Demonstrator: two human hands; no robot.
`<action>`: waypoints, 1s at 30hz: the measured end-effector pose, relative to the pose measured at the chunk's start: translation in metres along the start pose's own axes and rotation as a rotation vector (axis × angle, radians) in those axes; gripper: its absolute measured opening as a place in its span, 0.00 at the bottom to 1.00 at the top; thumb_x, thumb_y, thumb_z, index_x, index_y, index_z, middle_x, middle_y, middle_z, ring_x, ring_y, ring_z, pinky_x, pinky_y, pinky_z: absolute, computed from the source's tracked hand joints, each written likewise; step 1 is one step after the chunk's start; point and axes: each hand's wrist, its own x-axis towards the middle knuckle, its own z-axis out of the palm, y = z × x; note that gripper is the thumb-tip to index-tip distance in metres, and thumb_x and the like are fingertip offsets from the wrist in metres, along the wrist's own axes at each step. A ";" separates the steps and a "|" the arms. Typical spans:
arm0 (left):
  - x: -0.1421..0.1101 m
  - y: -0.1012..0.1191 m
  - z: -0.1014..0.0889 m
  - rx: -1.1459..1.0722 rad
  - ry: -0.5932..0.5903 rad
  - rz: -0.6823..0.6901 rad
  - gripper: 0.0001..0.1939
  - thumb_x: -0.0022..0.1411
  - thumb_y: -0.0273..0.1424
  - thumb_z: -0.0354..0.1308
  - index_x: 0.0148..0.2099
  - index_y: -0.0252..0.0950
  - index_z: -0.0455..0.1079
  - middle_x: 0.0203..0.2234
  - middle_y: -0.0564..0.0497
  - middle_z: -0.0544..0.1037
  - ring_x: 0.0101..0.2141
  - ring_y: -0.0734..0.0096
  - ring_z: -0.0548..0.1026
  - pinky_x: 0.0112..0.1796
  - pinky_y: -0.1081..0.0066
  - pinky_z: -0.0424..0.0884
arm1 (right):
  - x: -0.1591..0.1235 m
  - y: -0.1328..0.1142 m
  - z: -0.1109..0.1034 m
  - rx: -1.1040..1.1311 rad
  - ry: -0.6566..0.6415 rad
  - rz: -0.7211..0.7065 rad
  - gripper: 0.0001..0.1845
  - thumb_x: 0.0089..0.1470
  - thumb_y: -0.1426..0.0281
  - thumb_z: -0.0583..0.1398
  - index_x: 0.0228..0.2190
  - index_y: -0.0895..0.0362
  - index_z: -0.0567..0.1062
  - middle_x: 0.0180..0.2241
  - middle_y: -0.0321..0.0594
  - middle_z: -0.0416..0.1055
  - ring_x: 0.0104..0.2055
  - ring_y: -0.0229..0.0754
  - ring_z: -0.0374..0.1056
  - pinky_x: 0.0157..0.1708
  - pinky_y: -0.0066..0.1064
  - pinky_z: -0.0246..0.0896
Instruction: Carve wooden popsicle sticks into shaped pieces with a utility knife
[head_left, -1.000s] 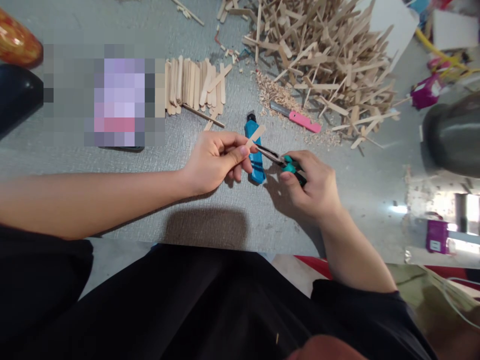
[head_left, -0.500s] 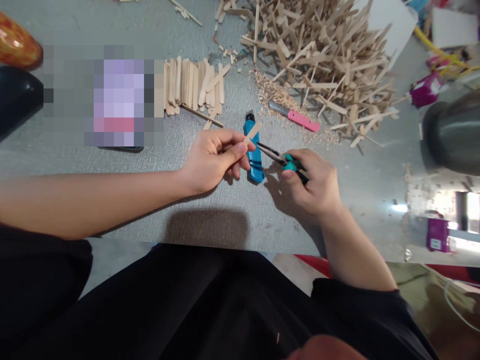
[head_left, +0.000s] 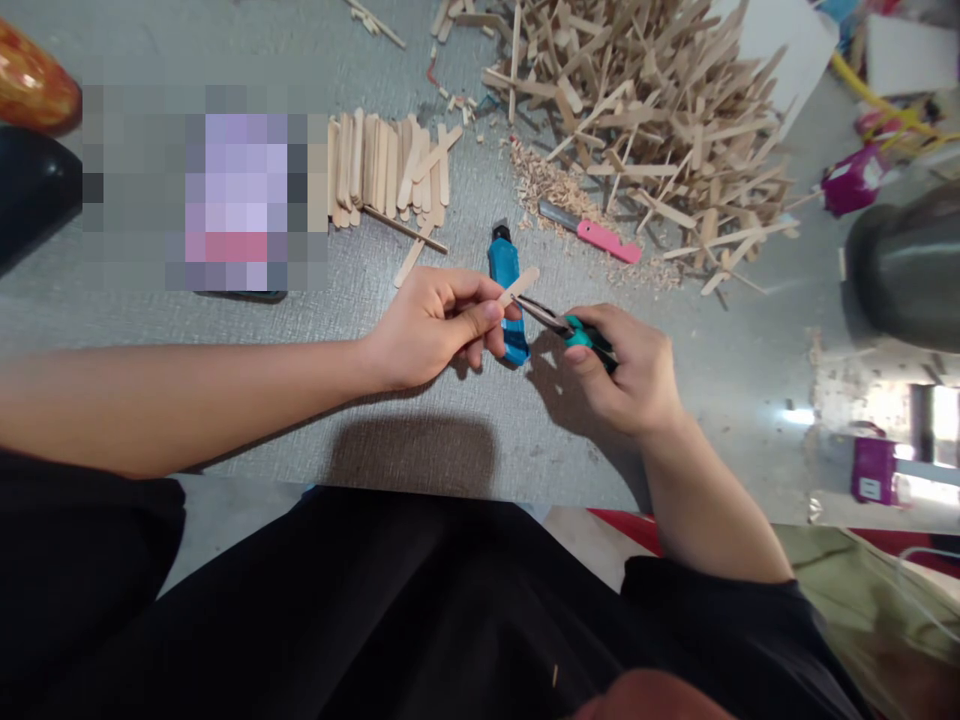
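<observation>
Between thumb and fingers, my left hand (head_left: 442, 325) pinches a wooden popsicle stick (head_left: 527, 281), whose rounded end points up and to the right. My right hand (head_left: 626, 365) is wrapped around needle-nose pliers (head_left: 551, 318) with green and black handles. Their tips reach the stick close to my left fingertips; whether the jaws grip it I cannot tell. Under the stick, a blue utility knife (head_left: 505, 262) lies on the table, partly covered by my left fingers.
A row of popsicle sticks (head_left: 382, 165) lies left of centre, beside a blurred-out phone-like object (head_left: 244, 190). At the back right is a big heap of sticks (head_left: 637, 90), with wood shavings (head_left: 547, 180) and a pink-handled knife (head_left: 607, 241) in front.
My left hand has shifted slightly right and down with the stick, bringing it to the pliers' tips. The pliers have barely moved.
</observation>
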 end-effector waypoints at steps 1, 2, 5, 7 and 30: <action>0.000 0.000 0.000 -0.004 -0.012 -0.009 0.14 0.75 0.41 0.71 0.42 0.35 0.79 0.26 0.50 0.85 0.19 0.78 0.76 0.22 0.76 0.76 | 0.000 0.000 0.000 0.005 0.001 -0.004 0.23 0.76 0.48 0.60 0.50 0.53 0.81 0.42 0.50 0.85 0.42 0.56 0.81 0.41 0.48 0.74; 0.000 0.001 0.000 -0.003 -0.019 -0.018 0.14 0.75 0.40 0.71 0.41 0.35 0.78 0.26 0.50 0.85 0.19 0.78 0.76 0.22 0.76 0.76 | 0.000 0.001 0.000 0.008 0.002 -0.005 0.23 0.76 0.48 0.60 0.50 0.53 0.81 0.42 0.50 0.85 0.41 0.56 0.81 0.41 0.48 0.74; 0.000 0.001 0.001 0.012 -0.020 -0.040 0.13 0.75 0.37 0.71 0.39 0.35 0.77 0.26 0.50 0.85 0.19 0.78 0.77 0.22 0.77 0.77 | -0.001 0.001 -0.001 0.023 -0.013 0.011 0.24 0.76 0.47 0.60 0.50 0.53 0.82 0.41 0.49 0.84 0.40 0.55 0.81 0.40 0.47 0.73; 0.000 0.001 0.002 0.024 -0.006 -0.044 0.11 0.74 0.35 0.71 0.38 0.35 0.78 0.26 0.50 0.85 0.19 0.78 0.77 0.21 0.77 0.77 | -0.001 0.001 -0.002 0.058 -0.044 0.037 0.24 0.76 0.46 0.60 0.49 0.53 0.82 0.40 0.48 0.85 0.40 0.55 0.81 0.40 0.47 0.74; -0.008 -0.001 0.001 0.389 0.083 0.095 0.14 0.74 0.28 0.62 0.33 0.36 0.78 0.24 0.52 0.82 0.22 0.77 0.76 0.26 0.77 0.73 | -0.006 -0.018 -0.001 0.078 -0.118 0.120 0.20 0.77 0.51 0.61 0.50 0.53 0.82 0.41 0.47 0.86 0.40 0.54 0.83 0.40 0.45 0.74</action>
